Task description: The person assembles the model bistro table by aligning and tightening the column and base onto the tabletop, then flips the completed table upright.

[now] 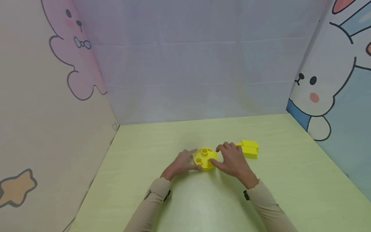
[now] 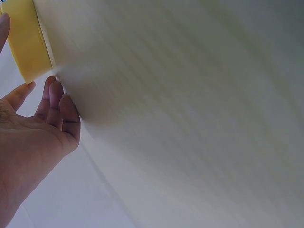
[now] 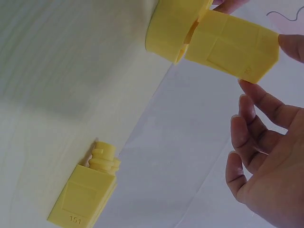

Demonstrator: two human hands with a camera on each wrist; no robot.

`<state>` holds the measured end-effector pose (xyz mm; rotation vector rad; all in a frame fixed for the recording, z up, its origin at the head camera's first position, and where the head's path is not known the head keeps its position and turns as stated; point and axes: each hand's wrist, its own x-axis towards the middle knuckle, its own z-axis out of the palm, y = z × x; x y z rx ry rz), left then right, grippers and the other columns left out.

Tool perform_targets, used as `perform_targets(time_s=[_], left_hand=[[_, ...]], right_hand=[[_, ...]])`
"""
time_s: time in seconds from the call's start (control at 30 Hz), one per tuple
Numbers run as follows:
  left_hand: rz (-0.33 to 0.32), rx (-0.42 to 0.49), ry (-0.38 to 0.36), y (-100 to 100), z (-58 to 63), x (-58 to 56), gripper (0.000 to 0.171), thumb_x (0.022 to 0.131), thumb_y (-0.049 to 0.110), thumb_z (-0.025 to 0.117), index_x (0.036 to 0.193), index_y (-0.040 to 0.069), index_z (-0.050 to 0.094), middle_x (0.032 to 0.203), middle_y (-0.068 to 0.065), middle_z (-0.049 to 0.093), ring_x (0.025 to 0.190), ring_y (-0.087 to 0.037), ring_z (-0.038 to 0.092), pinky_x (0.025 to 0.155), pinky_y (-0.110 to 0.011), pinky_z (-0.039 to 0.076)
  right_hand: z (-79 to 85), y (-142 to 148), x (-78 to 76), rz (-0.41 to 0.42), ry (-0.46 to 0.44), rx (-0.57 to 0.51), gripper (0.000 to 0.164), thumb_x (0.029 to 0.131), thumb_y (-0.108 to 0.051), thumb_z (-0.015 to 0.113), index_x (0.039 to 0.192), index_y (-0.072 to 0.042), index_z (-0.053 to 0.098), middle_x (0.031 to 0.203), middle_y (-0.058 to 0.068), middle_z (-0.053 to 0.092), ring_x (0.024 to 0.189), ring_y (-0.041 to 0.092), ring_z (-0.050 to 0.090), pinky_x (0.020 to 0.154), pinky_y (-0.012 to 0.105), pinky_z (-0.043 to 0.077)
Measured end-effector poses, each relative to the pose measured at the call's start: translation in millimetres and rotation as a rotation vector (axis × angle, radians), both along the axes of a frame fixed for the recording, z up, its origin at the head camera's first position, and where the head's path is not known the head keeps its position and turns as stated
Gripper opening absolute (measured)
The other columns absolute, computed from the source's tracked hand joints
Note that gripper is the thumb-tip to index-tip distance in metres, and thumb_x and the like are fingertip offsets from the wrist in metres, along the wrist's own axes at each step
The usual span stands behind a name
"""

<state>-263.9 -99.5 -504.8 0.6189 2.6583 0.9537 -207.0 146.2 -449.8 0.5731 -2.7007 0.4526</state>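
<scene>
A round yellow base (image 1: pixel 198 154) with raised round sockets on top stands on the table. My left hand (image 1: pixel 182 162) grips it from the left, thumb at the near side and index finger at the far side. In the left wrist view, a fingertip meets the edge of the yellow base (image 2: pixel 29 45). My right hand (image 1: pixel 232 158) pinches a yellow block (image 3: pixel 232 45) between thumb and index finger, its other fingers loosely curled. In the right wrist view the block's inner end is right at the top of the base (image 3: pixel 171 31).
Another yellow block (image 1: pixel 250 152) lies on the table (image 1: pixel 290 167) just beyond my right hand. The right wrist view shows "151" on this block (image 3: pixel 80 194) and a ridged plug at one end. Cartoon-printed walls border the table left and right; a pale cloth (image 1: pixel 200 64) hangs behind.
</scene>
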Motion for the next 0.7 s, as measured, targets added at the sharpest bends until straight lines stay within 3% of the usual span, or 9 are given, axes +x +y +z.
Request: perform_targets(time_s=[0.23,0.5,0.7], left_hand=[[-0.003,-0.002,0.011,-0.4,-1.7,-0.5,0.088,0.085,0.044,0.084,0.158,0.011,0.045,0.125,-0.018,0.054,0.111,-0.032,0.048,0.093,-0.051,0.046],[-0.005,0.010,0.007,-0.4,-1.8,-1.0,0.090,0.086,0.045,0.084,0.158,0.010,0.043,0.128,-0.019,0.054,0.114,-0.032,0.048,0.095,-0.051,0.045],[-0.006,0.011,0.013,-0.5,-3.3,-1.7,0.090,0.086,0.046,0.083,0.158,0.010,0.043,0.126,-0.018,0.054,0.112,-0.031,0.048,0.094,-0.050,0.045]], right_hand=[[-3.3,-4.3,-2.5,-0.018,0.017,-0.005,0.045,0.087,-0.051,0.079,0.086,-0.009,0.062,0.084,0.003,0.051,0.084,0.028,0.049,0.077,0.051,0.038],[-0.6,-5.7,-2.0,-0.015,0.054,0.037,0.040,0.086,-0.047,0.078,0.086,-0.009,0.064,0.085,0.004,0.054,0.082,0.028,0.050,0.075,0.051,0.042],[-3.4,-8.3,-3.2,-0.019,0.049,0.026,0.048,0.084,-0.052,0.081,0.083,-0.009,0.060,0.081,0.003,0.052,0.079,0.027,0.047,0.073,0.047,0.039]])
